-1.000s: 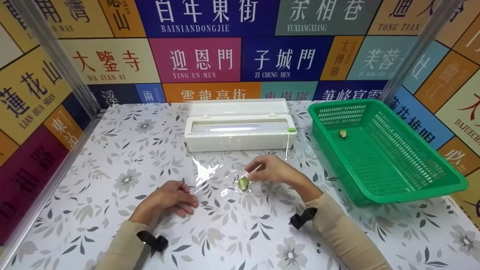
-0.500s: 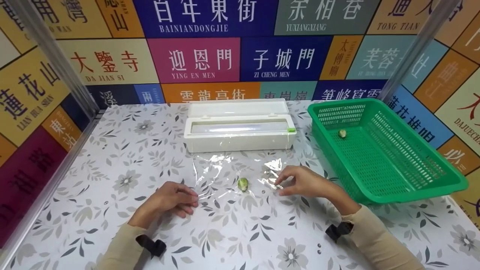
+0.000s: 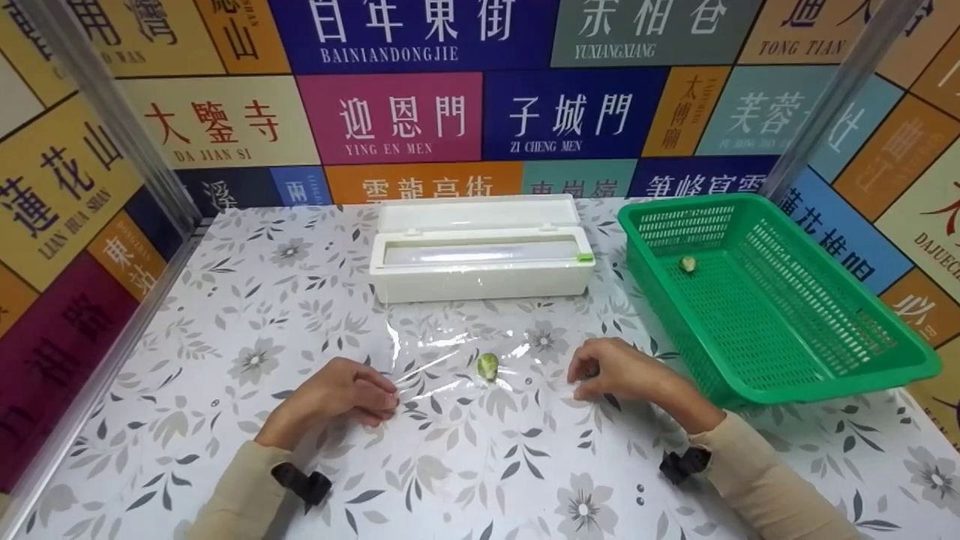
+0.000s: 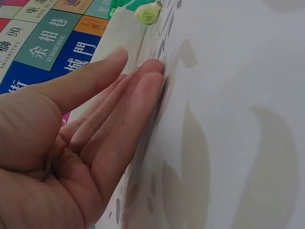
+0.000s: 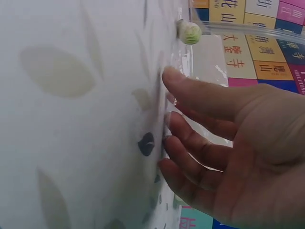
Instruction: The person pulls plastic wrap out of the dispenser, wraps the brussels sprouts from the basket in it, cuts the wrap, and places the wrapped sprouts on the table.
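A small green Brussels sprout (image 3: 487,367) sits on a sheet of clear cling film (image 3: 442,352) spread over the table. The film runs from a white dispenser box (image 3: 480,285) whose lid stands up. At the film's near left corner is my left hand (image 3: 341,394); its fingers (image 4: 138,105) are nearly straight, the thumb apart from them, the tips low at the tabletop. To the right of the sprout my right hand (image 3: 626,375) rests at the table by the film's right side. Its fingers (image 5: 200,148) are loosely bent, with nothing visible between thumb and fingers.
A green plastic basket (image 3: 720,375) stands at the right with one more sprout (image 3: 688,264) inside. The tablecloth (image 3: 420,472) is white with grey flowers and leaves. Sign-covered panels (image 3: 405,120) close off the back and sides.
My right hand has moved right, away from the sprout to the film's right side, and the film lies flatter around the sprout. My left hand has stayed almost in place.
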`<state>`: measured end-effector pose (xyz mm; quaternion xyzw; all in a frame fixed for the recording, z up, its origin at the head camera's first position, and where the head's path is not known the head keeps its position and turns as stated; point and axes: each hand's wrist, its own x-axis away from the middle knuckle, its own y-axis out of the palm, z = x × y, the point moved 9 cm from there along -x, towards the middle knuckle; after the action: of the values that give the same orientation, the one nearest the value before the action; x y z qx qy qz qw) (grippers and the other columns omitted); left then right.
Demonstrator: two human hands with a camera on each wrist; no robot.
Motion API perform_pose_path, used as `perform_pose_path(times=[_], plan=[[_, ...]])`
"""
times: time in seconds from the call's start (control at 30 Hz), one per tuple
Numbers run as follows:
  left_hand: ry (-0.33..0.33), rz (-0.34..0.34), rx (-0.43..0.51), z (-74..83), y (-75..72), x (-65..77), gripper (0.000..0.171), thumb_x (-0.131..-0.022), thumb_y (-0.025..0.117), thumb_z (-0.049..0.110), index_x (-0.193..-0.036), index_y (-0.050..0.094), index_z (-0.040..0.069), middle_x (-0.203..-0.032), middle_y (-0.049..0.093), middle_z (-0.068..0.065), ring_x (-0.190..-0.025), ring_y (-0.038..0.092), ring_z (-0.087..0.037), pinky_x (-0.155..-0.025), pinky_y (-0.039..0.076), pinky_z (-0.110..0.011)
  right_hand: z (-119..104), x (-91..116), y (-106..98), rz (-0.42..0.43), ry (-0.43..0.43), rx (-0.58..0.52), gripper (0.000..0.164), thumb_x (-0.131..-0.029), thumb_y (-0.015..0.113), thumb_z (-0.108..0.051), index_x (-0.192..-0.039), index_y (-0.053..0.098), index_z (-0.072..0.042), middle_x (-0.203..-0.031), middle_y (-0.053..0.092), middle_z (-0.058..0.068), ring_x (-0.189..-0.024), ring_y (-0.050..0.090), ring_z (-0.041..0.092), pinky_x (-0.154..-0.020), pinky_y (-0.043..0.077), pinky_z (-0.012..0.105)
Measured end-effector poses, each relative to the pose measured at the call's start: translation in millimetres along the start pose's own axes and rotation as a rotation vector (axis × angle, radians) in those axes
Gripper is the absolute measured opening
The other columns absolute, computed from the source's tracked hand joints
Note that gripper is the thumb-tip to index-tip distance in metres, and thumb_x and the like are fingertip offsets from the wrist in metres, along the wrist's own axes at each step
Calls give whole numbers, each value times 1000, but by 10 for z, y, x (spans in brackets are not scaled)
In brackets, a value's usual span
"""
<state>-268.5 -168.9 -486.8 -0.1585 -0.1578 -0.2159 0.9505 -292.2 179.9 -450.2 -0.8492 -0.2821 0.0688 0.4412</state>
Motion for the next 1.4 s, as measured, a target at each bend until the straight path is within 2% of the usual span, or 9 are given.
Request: perform_pose_path(times=[0.37, 0.53, 0.7, 0.83, 0.97, 1.07, 1.17, 1.27, 1.4], plan=[[50, 157, -41, 134, -34, 3, 20, -84, 77, 1, -101, 71, -8, -92, 77, -19, -78, 76, -21, -72, 65, -34, 12, 27, -62, 53, 40, 15, 6, -81, 81, -12, -78, 76, -11, -78, 71, 0, -73, 55, 8, -63, 47, 20], [68, 238, -100, 178, -57, 34, 13, -84, 77, 0, -95, 74, -6, -86, 76, -16, -73, 74, -19, -68, 65, -32, 36, 35, -81, 56, 87, -6, 6, -83, 80, -15, -80, 75, -14, -76, 71, -2, -72, 56, 10, -62, 48, 22], [63, 305, -189, 257, -100, 73, 8, -84, 76, 1, -91, 76, 0, -86, 76, -13, -68, 70, -15, -65, 63, -31, 27, 36, -96, 60, 75, -30, 5, -85, 77, -13, -80, 75, -11, -73, 70, -1, -68, 55, 9, -59, 47, 21], [79, 329, -240, 314, -115, 84, 5, -84, 76, 2, -89, 77, 1, -115, 71, -21, -74, 71, -19, -67, 62, -31, 23, 21, -96, 66, 68, -31, 5, -85, 75, -11, -80, 75, -11, -73, 70, -1, -67, 55, 9, -59, 48, 21], [157, 355, -309, 390, -128, 82, 4, -84, 78, 5, -86, 77, 1, -141, 56, -23, -107, 68, -33, -88, 61, -37, 37, 7, -97, 71, 90, -25, 5, -85, 75, -11, -80, 74, -12, -73, 69, -2, -67, 56, 10, -59, 49, 24], [224, 365, -340, 439, -124, 68, 4, -84, 78, 7, -83, 78, 4, -140, 59, -19, -116, 65, -36, -93, 59, -39, 45, -4, -103, 71, 106, -27, 5, -86, 74, -11, -81, 74, -13, -73, 69, -1, -67, 56, 11, -59, 49, 25], [267, 350, -330, 458, -98, 43, 4, -85, 77, 6, -83, 78, 3, -133, 65, -18, -96, 73, -31, -78, 63, -32, 58, -17, -107, 68, 126, -31, 6, -87, 73, -11, -81, 73, -13, -73, 69, -1, -67, 56, 11, -59, 49, 26], [232, 327, -260, 411, -87, 8, 3, -86, 75, 3, -87, 77, 3, -116, 73, -17, -75, 74, -25, -63, 62, -27, 66, -36, -106, 62, 138, -27, 7, -88, 73, -11, -81, 73, -13, -73, 68, -1, -66, 56, 11, -60, 48, 26], [171, 300, -174, 338, -96, -32, 6, -88, 72, 2, -93, 75, 4, -92, 75, -13, -71, 70, -21, -64, 63, -31, 57, -64, -106, 61, 140, -14, 7, -90, 73, -13, -82, 73, -13, -73, 69, 0, -67, 55, 11, -61, 47, 26]])
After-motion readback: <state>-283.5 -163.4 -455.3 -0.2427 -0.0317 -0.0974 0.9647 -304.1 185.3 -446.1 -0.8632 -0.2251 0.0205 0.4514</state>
